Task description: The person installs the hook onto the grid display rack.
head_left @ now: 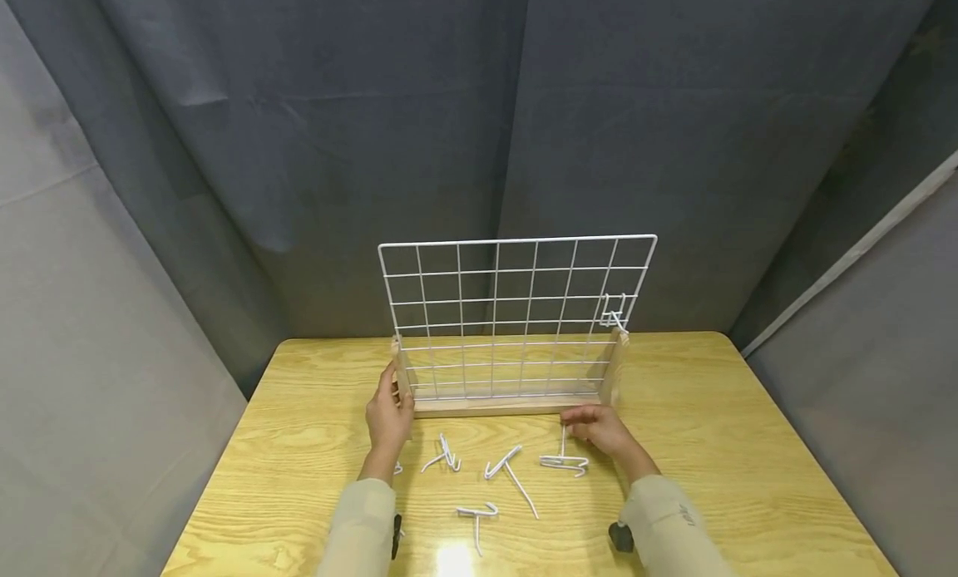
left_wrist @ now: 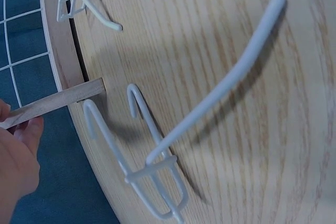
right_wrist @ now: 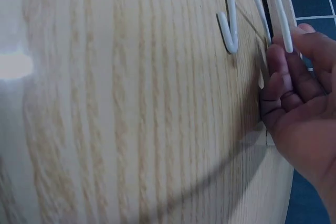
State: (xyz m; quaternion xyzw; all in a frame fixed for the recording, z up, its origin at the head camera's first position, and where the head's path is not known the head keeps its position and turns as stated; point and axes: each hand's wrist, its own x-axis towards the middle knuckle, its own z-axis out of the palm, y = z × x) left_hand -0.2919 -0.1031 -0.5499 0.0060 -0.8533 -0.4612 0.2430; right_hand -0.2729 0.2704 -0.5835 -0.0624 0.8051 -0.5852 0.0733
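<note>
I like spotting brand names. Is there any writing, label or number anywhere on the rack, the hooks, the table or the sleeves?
Only one mark: small dark lettering on the right sleeve, too small and blurred to read.
None on the wire grid, its wooden base, the hooks or the table.

I sit at a wooden table (head_left: 733, 444) with a pale yellow grain and rounded corners, and its glossy top throws back a bright patch of overhead light (head_left: 456, 559) close to my edge. Behind it a dark grey curtain (head_left: 449, 128) hangs in soft folds and closes off the whole back of the space. To either side of me paler grey panels (head_left: 82, 327) slant in, the one on my right carrying a light strip (head_left: 861, 244) along its upper edge, so the table stands in a narrow booth.
</note>
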